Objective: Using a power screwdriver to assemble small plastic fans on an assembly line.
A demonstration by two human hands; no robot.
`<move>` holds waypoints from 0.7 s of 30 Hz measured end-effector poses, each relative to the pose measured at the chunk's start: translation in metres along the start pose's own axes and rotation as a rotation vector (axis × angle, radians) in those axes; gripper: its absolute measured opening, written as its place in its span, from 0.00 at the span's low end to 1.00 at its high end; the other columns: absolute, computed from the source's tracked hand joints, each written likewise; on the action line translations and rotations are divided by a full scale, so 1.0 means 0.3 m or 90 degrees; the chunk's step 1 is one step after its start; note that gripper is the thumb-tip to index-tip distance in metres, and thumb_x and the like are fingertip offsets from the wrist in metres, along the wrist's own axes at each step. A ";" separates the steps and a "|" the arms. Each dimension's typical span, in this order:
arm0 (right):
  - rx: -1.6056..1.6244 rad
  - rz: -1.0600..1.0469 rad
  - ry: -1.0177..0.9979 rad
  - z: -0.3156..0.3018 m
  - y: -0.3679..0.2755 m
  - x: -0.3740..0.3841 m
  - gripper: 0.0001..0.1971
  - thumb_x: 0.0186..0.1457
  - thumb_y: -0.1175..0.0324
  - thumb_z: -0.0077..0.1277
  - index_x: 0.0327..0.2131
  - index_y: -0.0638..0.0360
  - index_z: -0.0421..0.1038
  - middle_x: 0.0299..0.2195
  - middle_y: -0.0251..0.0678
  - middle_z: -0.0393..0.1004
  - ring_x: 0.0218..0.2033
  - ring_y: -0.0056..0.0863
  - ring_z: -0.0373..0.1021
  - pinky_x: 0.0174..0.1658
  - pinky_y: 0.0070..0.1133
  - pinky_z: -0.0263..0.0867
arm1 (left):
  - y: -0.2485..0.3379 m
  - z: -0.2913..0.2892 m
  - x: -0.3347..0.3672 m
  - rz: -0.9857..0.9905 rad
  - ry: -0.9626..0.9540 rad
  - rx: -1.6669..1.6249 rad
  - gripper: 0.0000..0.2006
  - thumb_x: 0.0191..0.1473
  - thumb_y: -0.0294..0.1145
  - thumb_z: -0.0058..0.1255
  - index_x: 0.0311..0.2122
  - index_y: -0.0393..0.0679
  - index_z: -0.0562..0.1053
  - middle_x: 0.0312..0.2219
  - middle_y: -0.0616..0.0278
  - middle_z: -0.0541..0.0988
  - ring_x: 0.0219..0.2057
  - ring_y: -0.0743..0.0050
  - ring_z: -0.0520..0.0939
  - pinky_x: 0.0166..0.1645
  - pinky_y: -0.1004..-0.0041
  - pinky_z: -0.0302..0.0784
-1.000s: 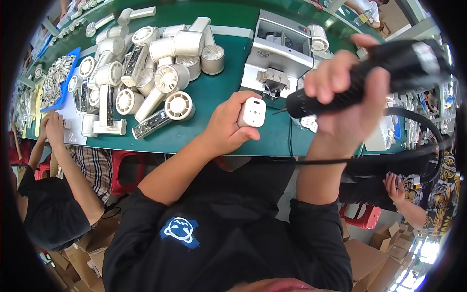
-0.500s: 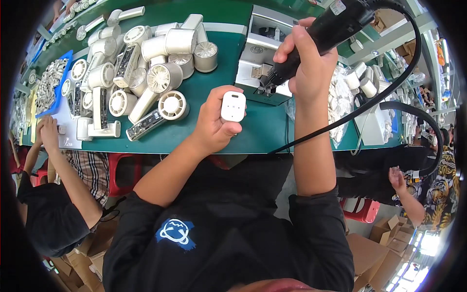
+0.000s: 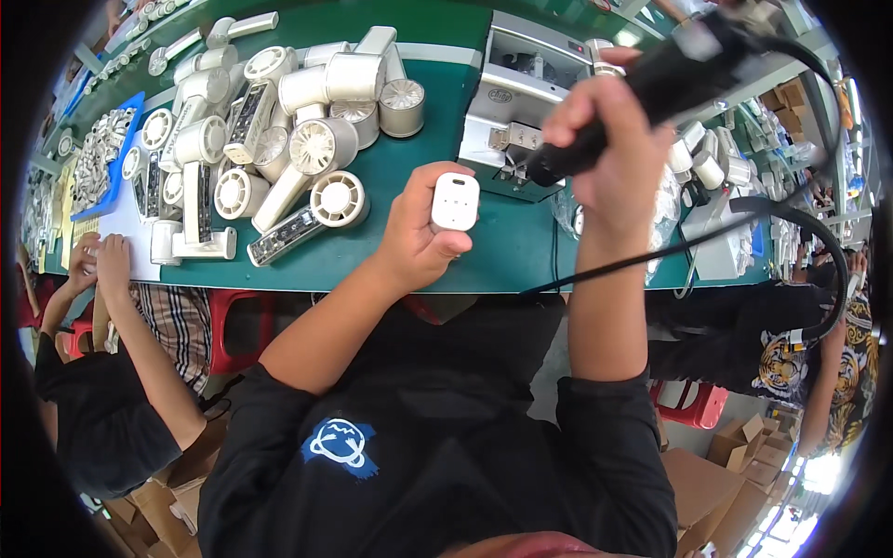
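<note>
My left hand (image 3: 419, 228) is closed round a white rounded plastic case (image 3: 456, 202), whose face with a dark slot and small holes points up at me. The rest of the case is hidden in the hand. My right hand (image 3: 609, 139) grips a black electric screwdriver (image 3: 651, 88), smeared by motion and tilted with its tip down to the left. That tip is close to the front of a grey metal screw feeder (image 3: 502, 107); whether they touch I cannot tell. A black cable runs from the screwdriver's upper end.
White handheld fans (image 3: 321, 146) lie heaped on the green table (image 3: 409, 274) at left, some with circuit boards exposed. Beyond them is a blue tray (image 3: 116, 181) of small parts. A co-worker's hands (image 3: 102, 260) are at far left. Another black cable (image 3: 642, 256) crosses my right forearm.
My right hand and the screwdriver have shifted right, drawing the tip a little away from the feeder's front. My left hand still holds the white case. The co-worker's hands at left have moved slightly.
</note>
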State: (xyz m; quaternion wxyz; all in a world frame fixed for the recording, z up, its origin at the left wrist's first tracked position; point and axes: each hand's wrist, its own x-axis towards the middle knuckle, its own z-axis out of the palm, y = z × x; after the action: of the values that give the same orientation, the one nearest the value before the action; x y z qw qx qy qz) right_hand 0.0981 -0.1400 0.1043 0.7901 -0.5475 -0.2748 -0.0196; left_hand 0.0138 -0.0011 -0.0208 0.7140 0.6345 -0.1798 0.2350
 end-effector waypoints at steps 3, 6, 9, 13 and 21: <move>0.141 -0.070 -0.124 0.026 -0.133 -0.027 0.22 0.56 0.54 0.37 0.47 0.61 0.57 0.19 0.32 0.61 0.17 0.23 0.60 0.25 0.25 0.59 | 0.005 0.015 0.009 -0.016 -0.026 0.025 0.36 0.41 0.60 0.52 0.45 0.40 0.61 0.29 0.63 0.71 0.30 0.76 0.73 0.33 0.77 0.69; 0.151 -0.053 -0.191 0.057 -0.196 -0.049 0.26 0.56 0.52 0.38 0.49 0.62 0.55 0.20 0.32 0.62 0.18 0.23 0.60 0.26 0.25 0.60 | 0.019 0.027 0.015 -0.025 -0.049 0.069 0.35 0.40 0.60 0.53 0.45 0.40 0.62 0.30 0.60 0.72 0.30 0.69 0.74 0.35 0.74 0.69; 0.024 -0.069 -0.222 0.085 -0.198 -0.059 0.27 0.55 0.51 0.38 0.50 0.63 0.54 0.21 0.33 0.62 0.18 0.23 0.61 0.26 0.25 0.60 | 0.023 0.032 0.024 0.007 -0.051 0.134 0.34 0.40 0.59 0.53 0.44 0.41 0.63 0.32 0.58 0.72 0.31 0.63 0.75 0.35 0.72 0.70; 0.031 -0.060 -0.239 0.104 -0.181 -0.063 0.26 0.56 0.52 0.38 0.50 0.63 0.53 0.21 0.33 0.62 0.19 0.23 0.61 0.27 0.25 0.60 | 0.031 0.032 0.031 0.037 -0.057 0.172 0.33 0.40 0.58 0.53 0.44 0.41 0.64 0.33 0.56 0.72 0.31 0.60 0.75 0.36 0.71 0.70; 0.194 -0.041 -0.238 0.104 -0.170 -0.073 0.24 0.56 0.54 0.37 0.50 0.62 0.53 0.21 0.32 0.62 0.18 0.23 0.61 0.27 0.24 0.60 | 0.028 0.043 0.033 0.042 -0.076 0.173 0.32 0.39 0.57 0.55 0.43 0.42 0.64 0.33 0.56 0.72 0.32 0.57 0.75 0.36 0.70 0.70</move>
State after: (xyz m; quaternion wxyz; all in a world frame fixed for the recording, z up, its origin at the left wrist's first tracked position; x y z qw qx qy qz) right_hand 0.0496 -0.1392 0.1456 0.7979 -0.4073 -0.4333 0.0985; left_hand 0.0178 -0.0120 -0.0067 0.6019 0.7317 -0.2089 0.2422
